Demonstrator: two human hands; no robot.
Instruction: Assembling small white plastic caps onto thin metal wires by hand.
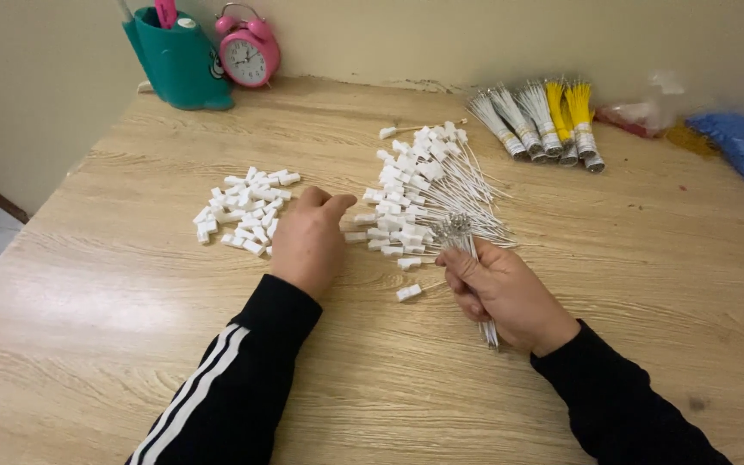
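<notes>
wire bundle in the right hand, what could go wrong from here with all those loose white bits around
The right hand grips the wire bundle low, so its free tips fan out and may snag the finished wired pieces just beyond. The left hand rests by the loose white connectors; a sweep could scatter them. One stray connector lies between the hands and could get knocked away.

a light wood-grain worktop is seen. on it are laid a heap of small white plastic caps, a spread of capped white wires, banded wire bundles, a teal holder and a pink alarm clock.
</notes>
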